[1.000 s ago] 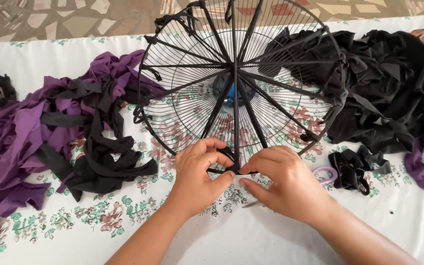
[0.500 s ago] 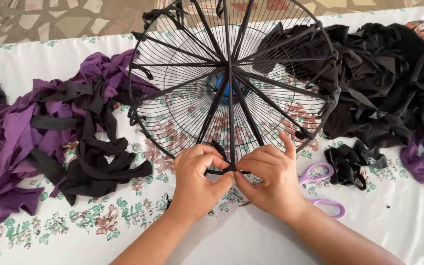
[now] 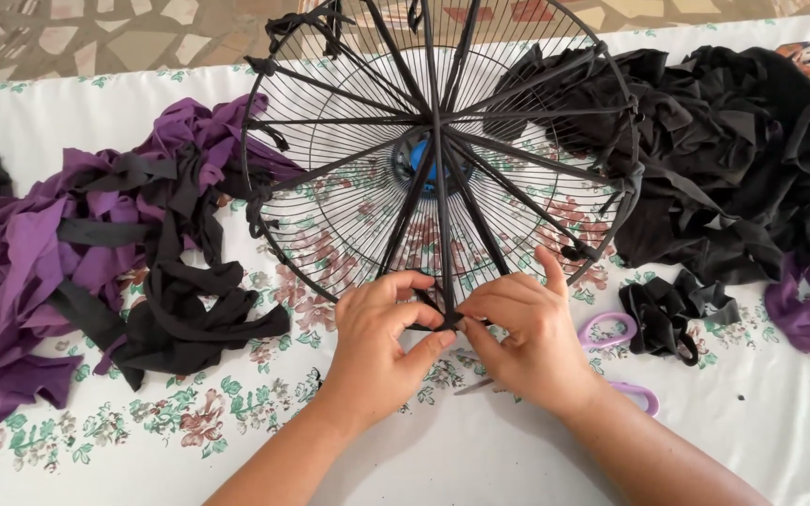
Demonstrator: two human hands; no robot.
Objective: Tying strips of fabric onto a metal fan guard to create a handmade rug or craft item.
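Head view looks down on a round black wire fan guard (image 3: pixel 349 201) lying in the upper middle of the frame on a white tablecloth with a floral print (image 3: pixel 480 450). Black fabric strips (image 3: pixel 438 169) run like spokes from the guard's blue hub (image 3: pixel 421 157) to its rim. At the rim's lowest point, just below centre of the frame, the left hand (image 3: pixel 379 339) and the right hand (image 3: pixel 529 333) meet, fingertips of both pinching the knotted end of one black strip (image 3: pixel 449 321) against the wire. Purple-handled scissors (image 3: pixel 611 330) lie just right of the right hand, partly hidden by it. A heap of purple and black cloth strips (image 3: pixel 96 253) fills the left of the frame; a pile of black cloth (image 3: pixel 733 159) fills the upper right.
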